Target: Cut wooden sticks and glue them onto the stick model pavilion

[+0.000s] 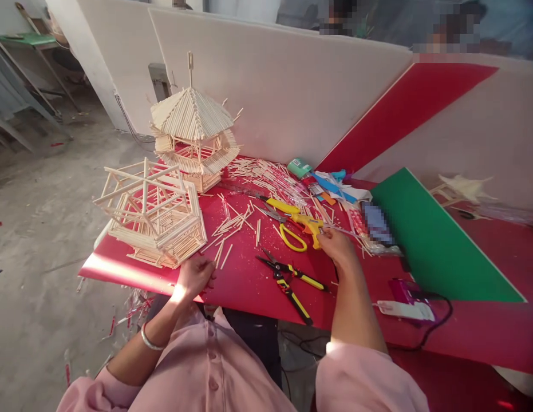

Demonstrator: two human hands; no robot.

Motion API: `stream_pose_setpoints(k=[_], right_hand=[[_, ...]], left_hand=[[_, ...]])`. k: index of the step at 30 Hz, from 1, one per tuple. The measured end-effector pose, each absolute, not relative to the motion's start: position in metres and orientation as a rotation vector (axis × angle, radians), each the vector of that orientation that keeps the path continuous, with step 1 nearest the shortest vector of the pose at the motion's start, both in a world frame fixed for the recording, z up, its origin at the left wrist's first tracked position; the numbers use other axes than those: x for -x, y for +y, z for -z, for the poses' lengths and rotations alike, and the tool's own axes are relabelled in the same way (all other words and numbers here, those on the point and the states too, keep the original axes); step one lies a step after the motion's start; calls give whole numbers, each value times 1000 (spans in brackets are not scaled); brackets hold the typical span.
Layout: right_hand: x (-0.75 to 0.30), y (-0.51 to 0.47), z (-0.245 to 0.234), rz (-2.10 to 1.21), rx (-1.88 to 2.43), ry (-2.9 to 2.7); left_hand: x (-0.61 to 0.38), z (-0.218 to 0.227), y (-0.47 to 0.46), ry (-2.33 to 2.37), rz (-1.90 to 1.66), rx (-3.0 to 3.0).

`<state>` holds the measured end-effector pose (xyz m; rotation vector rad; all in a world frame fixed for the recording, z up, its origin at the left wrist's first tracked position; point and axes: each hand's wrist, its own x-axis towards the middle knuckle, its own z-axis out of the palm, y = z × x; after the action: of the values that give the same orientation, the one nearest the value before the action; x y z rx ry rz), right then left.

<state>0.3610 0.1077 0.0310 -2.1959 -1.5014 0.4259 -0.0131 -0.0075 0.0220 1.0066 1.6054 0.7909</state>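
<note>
At the table's near-left corner: the frame point(152, 214) of thin sticks stood upright on the red table point(249, 286).
Left hand point(195, 274): fingers curled at the frame's base; I could not tell whether they gripped.
Right hand point(335, 243): fingertips on the glue gun point(310, 224); clasp unclear.
Handling: I judged the frame light and brittle at its joints.
Hold: the dense base, not the open rafters.
</note>
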Motion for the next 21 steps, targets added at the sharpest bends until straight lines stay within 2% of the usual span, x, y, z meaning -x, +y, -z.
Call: stream_pose_setpoints(k=[7,12,15,18,21], right_hand=[[-353,98,-25,-762,2043,-1216],[-332,32,-42,-874,1780,-1057],[-295,-9,-55,-920,1704,-1150],[-251,-31,-66,-847,1666,-1440],[-218,-34,-67,-349,1740,-1676]], left_hand=[[13,-23,-10,1510,-887,-949],[10,-26,-10,1408,-945,-805],[6,-28,-9,1352,-940,-775],[1,-31,-9,1321,-915,-755],[-1,-35,-12,1306,-894,-733]])
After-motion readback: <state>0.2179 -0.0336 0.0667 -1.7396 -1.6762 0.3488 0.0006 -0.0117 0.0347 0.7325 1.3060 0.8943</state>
